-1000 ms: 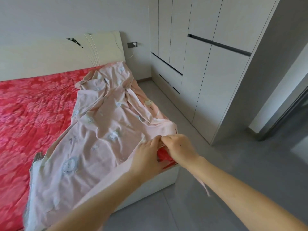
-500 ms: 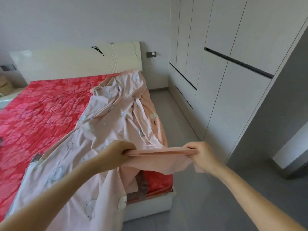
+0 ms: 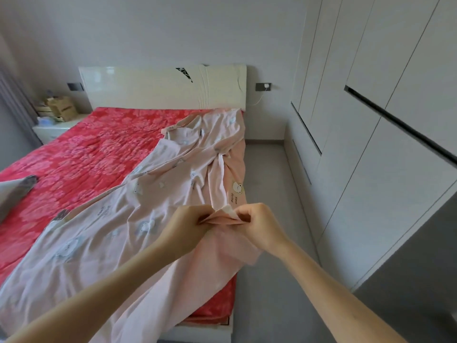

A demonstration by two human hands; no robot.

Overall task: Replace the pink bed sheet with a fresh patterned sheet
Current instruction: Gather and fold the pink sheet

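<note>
A pale pink sheet with small bear prints [image 3: 118,226] lies crumpled along the right side of the bed, running from the headboard to the foot. Under it the bed is covered by a red floral cover [image 3: 81,159]. My left hand [image 3: 188,226] and my right hand [image 3: 257,226] are close together above the bed's right edge, both pinching a folded edge of the pink sheet between them. The cloth hangs down from my hands over the bed's side.
A white headboard [image 3: 148,87] stands against the back wall. White wardrobe doors [image 3: 371,144] line the right, with a narrow strip of grey floor [image 3: 267,194] between them and the bed. A nightstand with boxes [image 3: 57,115] is at the far left. A grey cloth corner [image 3: 14,191] lies at the left edge.
My hands were spread apart holding the sheet's edge taut; they have come together, bunching the edge between them. The view has lifted and shows more of the bed.
</note>
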